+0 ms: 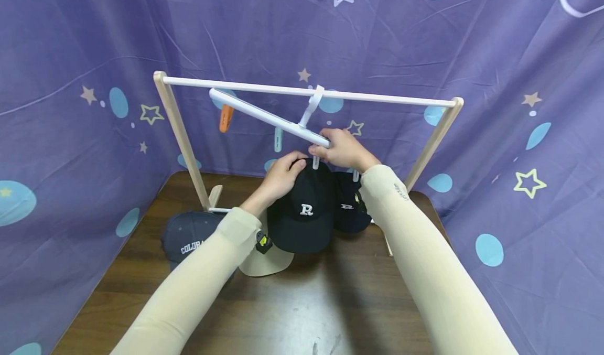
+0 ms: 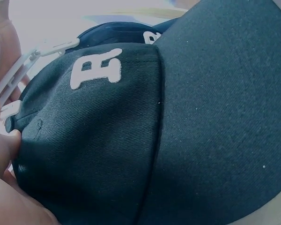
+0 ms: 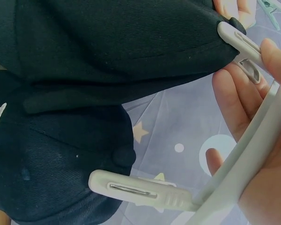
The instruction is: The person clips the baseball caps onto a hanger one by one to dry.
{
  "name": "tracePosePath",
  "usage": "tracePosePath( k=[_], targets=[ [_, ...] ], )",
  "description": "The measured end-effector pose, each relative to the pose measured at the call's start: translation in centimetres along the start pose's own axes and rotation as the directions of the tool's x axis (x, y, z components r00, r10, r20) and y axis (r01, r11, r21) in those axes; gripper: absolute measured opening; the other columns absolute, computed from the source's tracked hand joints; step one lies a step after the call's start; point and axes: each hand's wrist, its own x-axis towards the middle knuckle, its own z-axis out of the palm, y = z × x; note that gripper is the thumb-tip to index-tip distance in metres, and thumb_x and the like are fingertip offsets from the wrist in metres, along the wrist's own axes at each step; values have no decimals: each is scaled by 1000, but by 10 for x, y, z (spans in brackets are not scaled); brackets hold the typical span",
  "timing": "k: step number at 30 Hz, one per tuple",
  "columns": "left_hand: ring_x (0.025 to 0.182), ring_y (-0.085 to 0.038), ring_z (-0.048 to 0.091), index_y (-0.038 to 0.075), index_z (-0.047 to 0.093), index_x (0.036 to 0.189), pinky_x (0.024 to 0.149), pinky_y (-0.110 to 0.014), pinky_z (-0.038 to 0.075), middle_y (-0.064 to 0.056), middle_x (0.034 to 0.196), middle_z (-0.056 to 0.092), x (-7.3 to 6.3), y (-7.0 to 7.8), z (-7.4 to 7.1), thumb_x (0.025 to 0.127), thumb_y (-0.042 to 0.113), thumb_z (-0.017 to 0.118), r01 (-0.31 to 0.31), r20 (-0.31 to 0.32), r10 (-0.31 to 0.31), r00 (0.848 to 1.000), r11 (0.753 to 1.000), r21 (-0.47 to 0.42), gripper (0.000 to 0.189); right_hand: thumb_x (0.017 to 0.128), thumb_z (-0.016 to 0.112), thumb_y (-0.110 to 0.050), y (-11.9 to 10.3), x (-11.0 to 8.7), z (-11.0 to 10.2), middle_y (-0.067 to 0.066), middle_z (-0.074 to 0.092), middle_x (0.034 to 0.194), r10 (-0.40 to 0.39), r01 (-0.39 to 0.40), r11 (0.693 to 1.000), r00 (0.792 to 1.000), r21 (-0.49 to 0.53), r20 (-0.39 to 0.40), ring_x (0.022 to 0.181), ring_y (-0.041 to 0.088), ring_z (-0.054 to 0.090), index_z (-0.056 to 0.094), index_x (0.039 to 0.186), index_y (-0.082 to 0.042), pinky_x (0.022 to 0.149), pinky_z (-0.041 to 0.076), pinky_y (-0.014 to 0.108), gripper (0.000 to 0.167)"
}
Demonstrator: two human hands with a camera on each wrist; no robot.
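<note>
A black baseball cap (image 1: 302, 224) with a white R hangs below a white clip hanger (image 1: 264, 115). My left hand (image 1: 283, 176) pinches the top of its crown; in the left wrist view the thumb lies on the dark cloth (image 2: 93, 140). My right hand (image 1: 346, 148) is at the hanger's right end, thumb and fingers pinching a white clip (image 3: 241, 42). That clip's tip bites the cap's crown top. A second dark cap (image 1: 349, 203) with an R hangs from another white clip (image 3: 140, 190), partly behind my right sleeve.
The hanger's hook (image 1: 312, 106) is over the white rail (image 1: 387, 98) of a wooden rack. An orange clip (image 1: 226, 118) and a light blue clip (image 1: 278, 139) hang from the hanger. A grey cap (image 1: 189, 237) and a beige cap (image 1: 269, 263) lie on the wooden table (image 1: 292, 318).
</note>
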Motion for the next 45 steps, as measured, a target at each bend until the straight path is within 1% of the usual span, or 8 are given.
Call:
tracePosePath(
  k=[16, 23, 31, 40, 45],
  targets=[
    [124, -28, 64, 13, 70, 130, 106, -48, 47, -7, 130, 72, 2, 1, 1, 113, 27, 53, -1, 15, 1, 1000, 999, 32, 27, 101, 73, -33, 2, -2, -2, 6, 70, 78, 3, -3, 1000, 1000, -10, -1, 72, 21, 63, 66, 103, -7, 70, 47, 35, 27],
    [125, -28, 64, 12, 70, 130, 107, -47, 47, -7, 131, 71, 0, 2, 1, 113, 27, 55, 6, 23, -6, 1000, 1000, 25, 27, 102, 72, -34, 4, -2, -1, 6, 70, 78, 8, -7, 1000, 1000, -16, 8, 72, 21, 63, 66, 104, -8, 70, 47, 34, 27],
    [126, -29, 64, 13, 69, 132, 108, -48, 47, -7, 133, 71, 0, 1, 4, 113, 29, 54, 5, 23, -6, 1000, 999, 35, 29, 102, 71, -34, 5, -4, -1, 6, 68, 78, 15, -15, 999, 1000, -33, -3, 72, 22, 63, 67, 107, -8, 71, 48, 36, 27],
    [128, -29, 62, 12, 68, 133, 110, -49, 46, -9, 135, 69, -2, -1, 3, 113, 30, 53, 13, 32, -13, 999, 1000, 4, 31, 102, 70, -38, 5, -4, 0, 4, 62, 77, 0, -2, 997, 1000, -81, -21, 70, 24, 60, 67, 107, -10, 69, 47, 38, 29],
    [127, -29, 62, 12, 68, 132, 110, -49, 45, -9, 134, 70, -3, -3, 4, 113, 30, 53, 13, 26, -13, 1000, 1000, 2, 30, 102, 70, -39, 6, -3, 0, 4, 63, 76, -7, 5, 996, 1000, -94, -27, 70, 24, 60, 67, 107, -11, 69, 47, 39, 29]
  ],
)
